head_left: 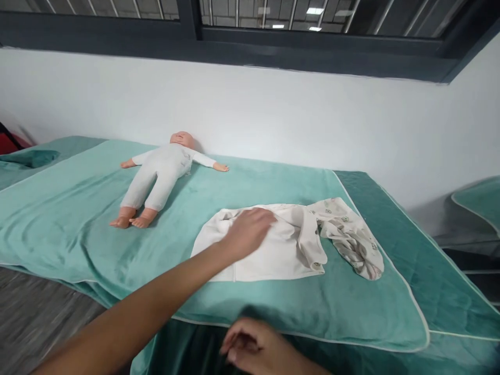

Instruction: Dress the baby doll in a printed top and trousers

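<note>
A white baby garment (pixel 269 260) lies spread on the green bed cover, its sleeve part with a small print (pixel 344 224) bunched to the right. Over the middle of the garment is my left hand (pixel 252 229), back up; its fingers are smeared by motion, and I cannot tell whether they grip the cloth. My right hand (pixel 260 344) is lower down, just off the cover's front edge, with fingers curled in and nothing visible in them. Farther left, a baby doll (pixel 160 169) in a white suit rests on its back with arms spread and feet bare.
The light green cover (pixel 97 208) lies over a darker green bed (pixel 449 291). A white wall (pixel 273 114) rises behind, below a dark window frame (pixel 312 52). At the right is another green padded surface (pixel 482 200). Grey floor (pixel 35 312) shows at lower left.
</note>
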`<action>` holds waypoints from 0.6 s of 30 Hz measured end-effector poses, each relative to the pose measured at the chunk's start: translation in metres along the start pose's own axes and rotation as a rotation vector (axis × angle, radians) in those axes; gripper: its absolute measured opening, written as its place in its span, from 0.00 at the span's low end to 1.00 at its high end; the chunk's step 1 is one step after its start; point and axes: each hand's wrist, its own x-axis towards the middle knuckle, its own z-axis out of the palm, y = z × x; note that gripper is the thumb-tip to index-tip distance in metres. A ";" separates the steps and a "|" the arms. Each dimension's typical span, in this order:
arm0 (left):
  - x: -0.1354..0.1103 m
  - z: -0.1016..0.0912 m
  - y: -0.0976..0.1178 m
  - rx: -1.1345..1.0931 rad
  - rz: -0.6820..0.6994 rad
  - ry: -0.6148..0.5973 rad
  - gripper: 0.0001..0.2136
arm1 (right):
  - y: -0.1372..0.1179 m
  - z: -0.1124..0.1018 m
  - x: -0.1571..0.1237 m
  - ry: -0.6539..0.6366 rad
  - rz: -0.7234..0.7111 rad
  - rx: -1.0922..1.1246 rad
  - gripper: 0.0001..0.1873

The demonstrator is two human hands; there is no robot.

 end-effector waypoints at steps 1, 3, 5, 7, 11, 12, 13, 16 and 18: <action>0.000 -0.005 -0.016 0.009 -0.157 -0.017 0.16 | -0.015 -0.013 -0.005 0.024 -0.031 -0.072 0.17; 0.006 -0.013 -0.041 0.039 -0.424 -0.118 0.17 | -0.052 -0.039 -0.009 0.085 -0.124 -0.220 0.14; 0.013 -0.017 -0.055 0.045 -0.545 -0.241 0.15 | -0.089 -0.065 -0.001 0.188 -0.268 -0.453 0.12; 0.019 -0.018 -0.059 0.030 -0.559 -0.310 0.12 | -0.115 -0.091 0.018 0.372 -0.445 -0.727 0.10; 0.025 -0.028 -0.045 0.006 -0.506 -0.295 0.10 | -0.134 -0.137 0.070 0.656 -0.510 -1.125 0.20; 0.025 -0.034 -0.041 0.001 -0.481 -0.250 0.10 | -0.136 -0.145 0.081 0.669 -0.490 -1.191 0.20; 0.025 -0.041 -0.037 0.000 -0.450 -0.185 0.11 | -0.139 -0.151 0.089 0.672 -0.475 -1.239 0.19; 0.023 -0.070 -0.032 0.008 -0.365 0.088 0.10 | -0.155 -0.164 0.097 0.744 -0.550 -1.249 0.16; 0.020 -0.091 -0.035 -0.002 -0.366 0.280 0.08 | -0.163 -0.174 0.089 0.862 -0.650 -1.200 0.21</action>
